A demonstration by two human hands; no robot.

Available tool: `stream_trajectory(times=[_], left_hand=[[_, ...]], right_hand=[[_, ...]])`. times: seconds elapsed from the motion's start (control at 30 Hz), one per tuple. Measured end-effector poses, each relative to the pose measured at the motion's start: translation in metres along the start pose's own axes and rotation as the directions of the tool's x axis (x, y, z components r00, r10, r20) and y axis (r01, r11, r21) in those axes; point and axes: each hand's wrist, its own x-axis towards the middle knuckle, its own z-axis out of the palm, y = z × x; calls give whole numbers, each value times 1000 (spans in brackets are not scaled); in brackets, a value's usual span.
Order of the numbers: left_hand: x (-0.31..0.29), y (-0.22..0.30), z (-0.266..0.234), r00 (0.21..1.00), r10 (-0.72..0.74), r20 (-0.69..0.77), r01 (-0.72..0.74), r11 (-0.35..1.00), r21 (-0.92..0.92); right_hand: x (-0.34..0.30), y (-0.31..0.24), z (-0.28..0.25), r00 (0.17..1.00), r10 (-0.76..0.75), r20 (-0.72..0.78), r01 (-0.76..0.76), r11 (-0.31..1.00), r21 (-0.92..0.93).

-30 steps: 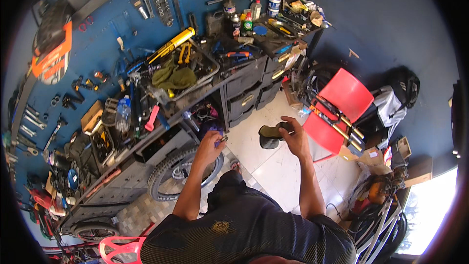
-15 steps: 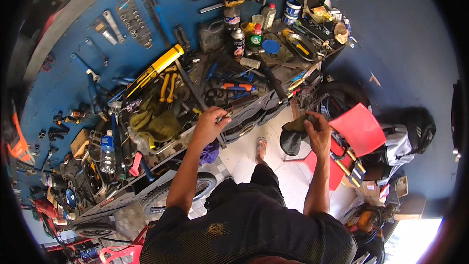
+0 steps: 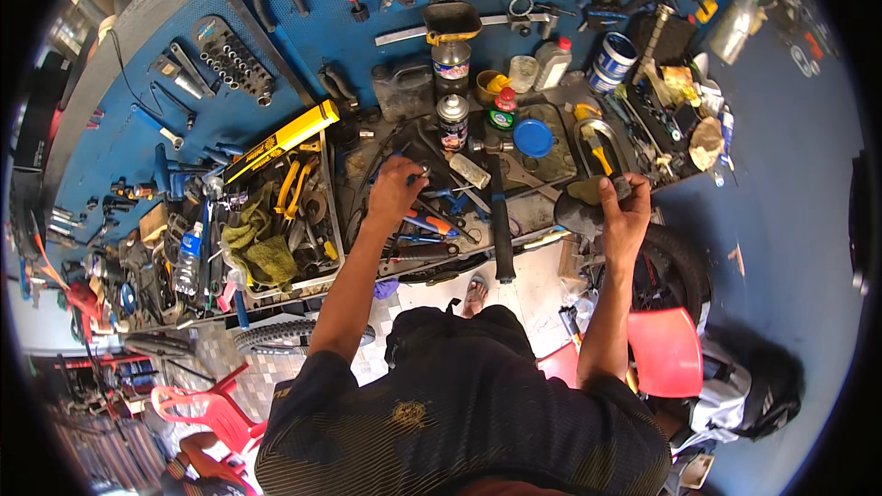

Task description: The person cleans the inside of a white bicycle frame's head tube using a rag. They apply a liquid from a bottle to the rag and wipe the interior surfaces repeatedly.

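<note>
My left hand (image 3: 395,191) is over the cluttered bench, fingers pinched on a small dark metallic piece whose kind I cannot make out. Just below it are orange-and-blue handled pliers (image 3: 430,223), and a dark hammer-like tool with a long handle (image 3: 501,230) lies to the right. My right hand (image 3: 627,207) pinches a dark rounded piece with an olive-brown patch (image 3: 581,211) at the bench's right front edge; its kind is unclear. Beyond that hand sits an oval metal tray (image 3: 588,133) with a yellow-handled brush (image 3: 600,158) in it.
A spray can (image 3: 452,124), a blue lid (image 3: 534,138) and bottles stand at the back. Yellow-handled pliers (image 3: 292,188) and a greenish rag (image 3: 266,257) lie in a left tray. Red chairs (image 3: 663,354) stand low at both sides; a tyre (image 3: 680,266) is at right.
Both hands have moved forward from the bench's front edge: the left over the tools, the right up to the edge with the dark piece. The view has shifted toward the bench.
</note>
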Motion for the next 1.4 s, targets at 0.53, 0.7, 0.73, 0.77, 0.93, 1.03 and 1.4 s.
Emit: stream_trajectory(times=[0.53,0.7,0.73,0.77,0.93,1.03,1.4], left_hand=[[31,-41,16,982,-37,-188,81,969,233],[-45,-31,-91,879,-18,-476,200,921,335],[-63,-34,-108,849,-52,-526,290,877,382],[-82,-42,-124,819,-125,-560,400,824,402],[-169,-108,-140,614,-487,-621,775,519,360],[-185,-134,-143,717,-465,-519,678,639,364],[-183,-189,-219,751,-139,-646,403,871,281]], right_hand=[[33,86,50,908,-5,420,237,831,-503],[34,89,71,839,-65,539,518,398,-757],[31,84,77,842,-58,536,516,375,-770],[25,71,89,843,-81,532,513,421,-748],[-25,23,163,637,-268,723,639,708,-300],[-68,1,207,523,-306,795,666,729,-158],[-174,-40,244,466,-317,826,601,798,-33]])
